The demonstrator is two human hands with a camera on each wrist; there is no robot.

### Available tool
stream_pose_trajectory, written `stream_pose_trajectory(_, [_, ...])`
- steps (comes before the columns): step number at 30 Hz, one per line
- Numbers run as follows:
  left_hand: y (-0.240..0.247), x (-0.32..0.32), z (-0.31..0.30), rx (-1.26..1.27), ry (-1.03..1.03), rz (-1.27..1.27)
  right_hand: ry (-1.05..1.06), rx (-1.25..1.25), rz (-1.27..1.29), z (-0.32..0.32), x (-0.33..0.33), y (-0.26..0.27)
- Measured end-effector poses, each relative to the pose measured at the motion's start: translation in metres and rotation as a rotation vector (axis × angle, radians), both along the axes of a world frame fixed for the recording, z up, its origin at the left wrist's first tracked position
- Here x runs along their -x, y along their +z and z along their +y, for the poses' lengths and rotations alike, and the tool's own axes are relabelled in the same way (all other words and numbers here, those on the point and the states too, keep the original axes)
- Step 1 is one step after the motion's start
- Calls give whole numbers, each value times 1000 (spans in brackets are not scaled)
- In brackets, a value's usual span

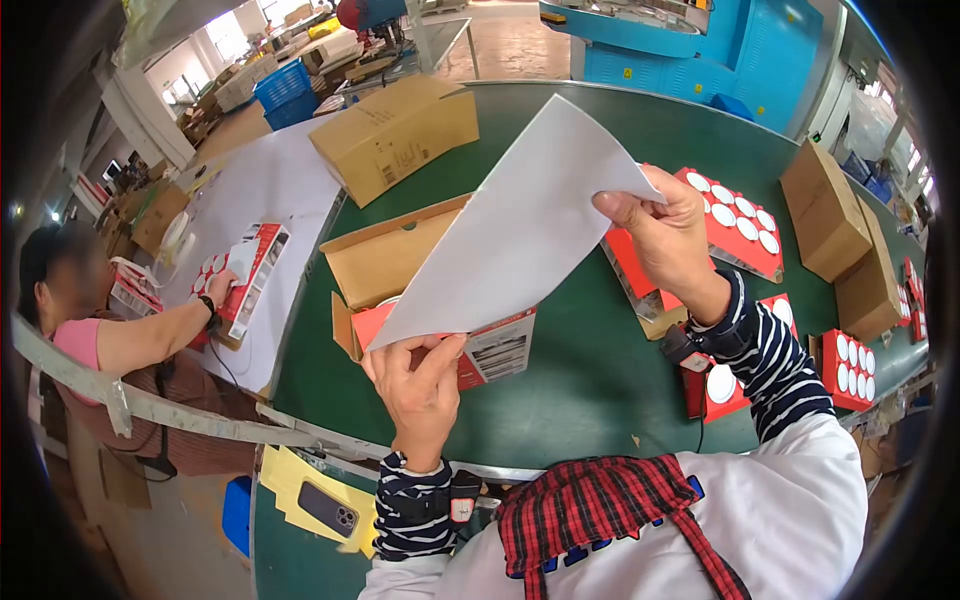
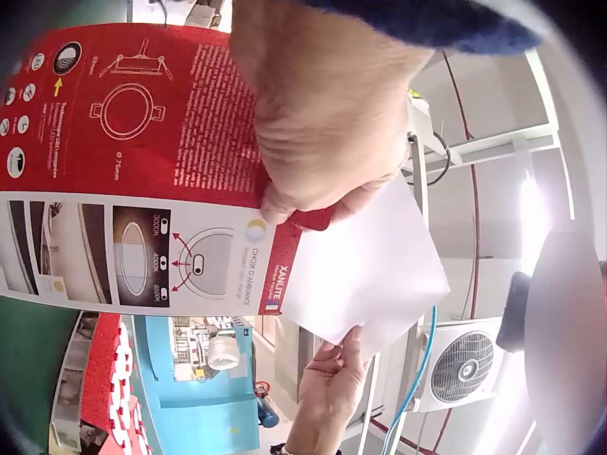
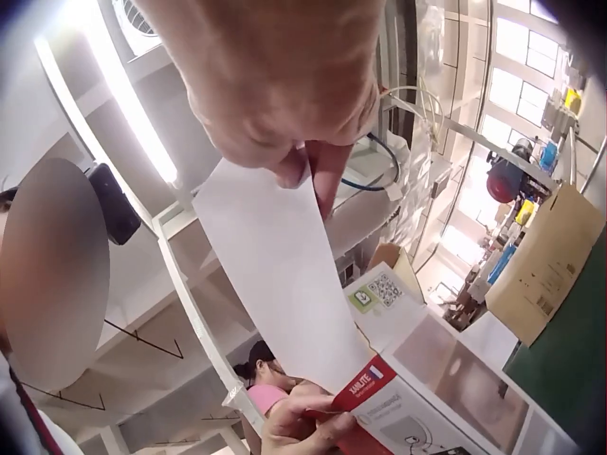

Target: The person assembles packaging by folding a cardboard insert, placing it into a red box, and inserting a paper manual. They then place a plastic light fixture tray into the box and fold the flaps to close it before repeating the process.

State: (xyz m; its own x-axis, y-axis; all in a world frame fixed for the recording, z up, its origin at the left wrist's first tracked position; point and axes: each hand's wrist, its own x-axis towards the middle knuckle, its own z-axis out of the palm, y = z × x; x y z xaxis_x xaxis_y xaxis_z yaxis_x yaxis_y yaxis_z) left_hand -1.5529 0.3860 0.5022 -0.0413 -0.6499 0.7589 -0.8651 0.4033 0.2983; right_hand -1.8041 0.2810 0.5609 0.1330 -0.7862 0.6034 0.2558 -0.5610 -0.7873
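Note:
Above the green table, a large white sheet (image 1: 520, 220) slants between my two hands. My right hand (image 1: 655, 235) pinches its upper right corner between thumb and fingers. At its lower end, my left hand (image 1: 418, 385) pinches a red flap (image 2: 311, 220) of a red and white printed downlight box (image 2: 142, 180), with the sheet's bottom edge right at the fingertips. The box's printed side faces the left wrist camera. From the head, the sheet hides much of the box. An open brown carton (image 1: 395, 255) stands just behind it.
Red boxes with white discs (image 1: 735, 220) lie at the right, beside brown cartons (image 1: 830, 215). A closed carton (image 1: 395, 135) stands at the back left. Another person (image 1: 130, 345) handles a similar box on the white table. A phone (image 1: 328, 508) lies on yellow sheets near me.

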Motion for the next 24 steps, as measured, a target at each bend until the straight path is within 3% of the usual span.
stream_pose_trajectory(3, [-3,-3,0,16,2,-11,37,13,109,1,4,11])
stream_pose_trajectory(5, [-3,-7,1,21,-1,-21,32,226,331,-4,6,24])
stream_pose_trajectory(9, [-2,-27,14,194,135,-116,170,309,471,-10,-7,48])
stream_pose_trajectory(11, [-7,-36,10,353,280,67,214,316,449,-15,-15,54])
stream_pose_trajectory(13, [5,-28,-10,290,147,504,347,212,463,-20,-20,63])
stream_pose_trajectory(14, [2,-35,-10,294,158,503,328,218,491,-24,-23,65])
stream_pose_trajectory(16, [-3,-53,-15,-59,-20,564,291,191,543,-28,-29,71])
stream_pose_trajectory(19, [2,-51,-16,-12,-43,698,224,223,595,-30,-38,77])
stream_pose_trajectory(21, [3,-52,-17,-14,-15,627,140,302,689,-19,-38,86])
stream_pose_trajectory(23, [1,-52,-18,38,117,288,172,386,642,-12,-41,84])
stream_pose_trajectory(24, [-4,-55,-17,3,112,362,202,427,680,-8,-44,84])
